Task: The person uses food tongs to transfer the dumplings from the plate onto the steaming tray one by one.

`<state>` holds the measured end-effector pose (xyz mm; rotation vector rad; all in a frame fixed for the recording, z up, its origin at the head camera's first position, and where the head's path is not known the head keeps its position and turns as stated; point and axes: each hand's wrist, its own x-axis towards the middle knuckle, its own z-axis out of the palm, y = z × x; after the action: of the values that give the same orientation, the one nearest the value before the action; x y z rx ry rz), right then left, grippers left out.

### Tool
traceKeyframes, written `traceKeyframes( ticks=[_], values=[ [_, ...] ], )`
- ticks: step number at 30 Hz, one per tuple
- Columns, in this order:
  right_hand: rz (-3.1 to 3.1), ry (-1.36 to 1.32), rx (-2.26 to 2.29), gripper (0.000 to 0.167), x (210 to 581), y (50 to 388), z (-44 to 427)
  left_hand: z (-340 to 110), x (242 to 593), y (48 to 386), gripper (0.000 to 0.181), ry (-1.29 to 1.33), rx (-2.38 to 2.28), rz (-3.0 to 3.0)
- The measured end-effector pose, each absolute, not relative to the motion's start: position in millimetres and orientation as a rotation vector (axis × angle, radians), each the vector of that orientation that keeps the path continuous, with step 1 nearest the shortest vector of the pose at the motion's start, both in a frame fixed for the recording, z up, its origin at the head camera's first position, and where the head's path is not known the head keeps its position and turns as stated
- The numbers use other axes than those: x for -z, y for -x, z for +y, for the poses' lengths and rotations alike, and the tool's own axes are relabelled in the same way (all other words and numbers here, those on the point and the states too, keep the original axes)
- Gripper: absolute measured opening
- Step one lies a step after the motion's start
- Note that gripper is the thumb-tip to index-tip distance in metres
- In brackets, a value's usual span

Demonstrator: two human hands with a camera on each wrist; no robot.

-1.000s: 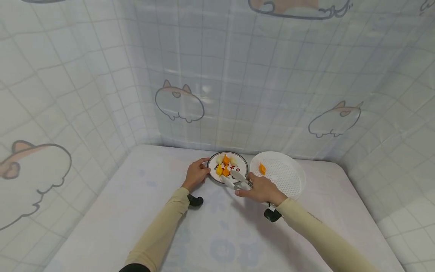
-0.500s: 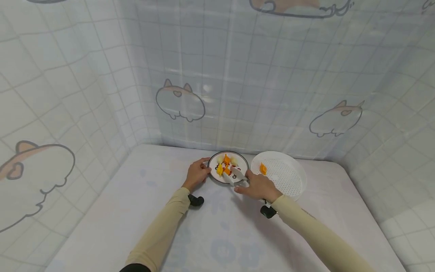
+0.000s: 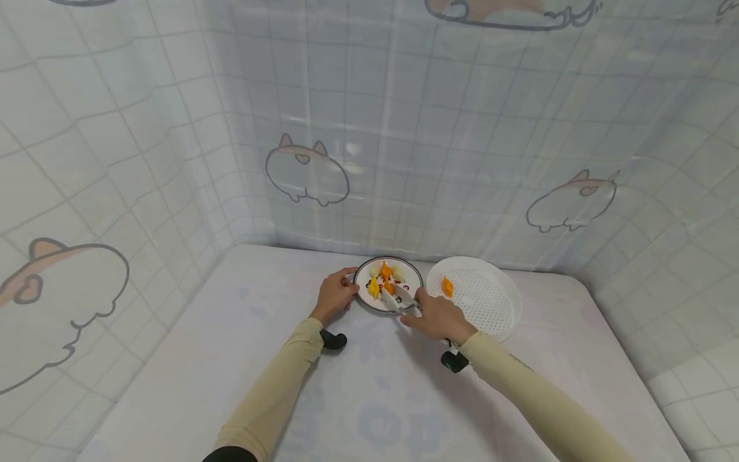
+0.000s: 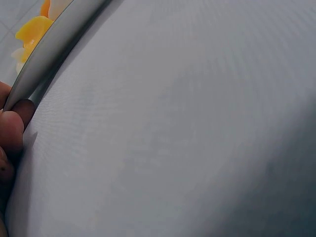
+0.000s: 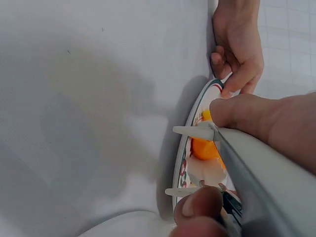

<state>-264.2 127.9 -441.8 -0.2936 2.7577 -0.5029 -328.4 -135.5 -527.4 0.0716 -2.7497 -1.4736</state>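
At the centre of the frame, slightly below mid-height, a white dark-rimmed plate (image 3: 412,278) sits on the white-covered counter (image 3: 340,404), near its far edge. The person's left hand (image 3: 335,297) is at the plate's left side, pinching the rim between thumb and fingers; the left wrist view shows fingertips against the edge, above and below. The right hand (image 3: 441,317), right of the plate, is closed round a pair of pale tongs (image 3: 407,297), whose ends reach over the plate's lower right. The tong ends stand on either side of an orange piece (image 3: 389,288); I cannot tell whether they touch it. Also on the plate I record another orange piece (image 3: 385,272) toward the top, a yellow piece (image 3: 374,288) on the left and two pale pieces, one upper left (image 3: 374,271) and one upper right (image 3: 397,274). Just right of the plate lies a round white perforated tray (image 3: 509,307), with a single orange item (image 3: 448,287) at its upper left. Beige sleeves (image 3: 271,388) cover both forearms, and a black fitting (image 3: 333,341) shows at each wrist. Behind the counter hangs a grid-patterned sheet (image 3: 462,128) printed with cartoon animals.
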Motion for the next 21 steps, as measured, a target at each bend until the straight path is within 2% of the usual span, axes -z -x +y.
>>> traceKeyframes(
  ticks=[4,8,15,21],
  values=[
    [2.753,0.309,0.529,0.063,438.0,261.4,133.7,-134.2,527.1,329.2,0.052,-0.071,1.481,-2.753],
    [2.753,0.305,0.516,0.068,433.5,260.8,141.5,-133.3,528.4,331.2,0.053,-0.078,1.489,-2.756],
    [2.764,0.319,0.540,0.058,417.2,258.1,159.4,-133.4,529.6,334.7,0.053,-0.071,1.495,-2.755],
    [2.811,0.335,0.486,0.064,399.3,254.7,176.1,-137.2,529.3,338.4,0.053,-0.059,1.484,-2.756]
  ],
)
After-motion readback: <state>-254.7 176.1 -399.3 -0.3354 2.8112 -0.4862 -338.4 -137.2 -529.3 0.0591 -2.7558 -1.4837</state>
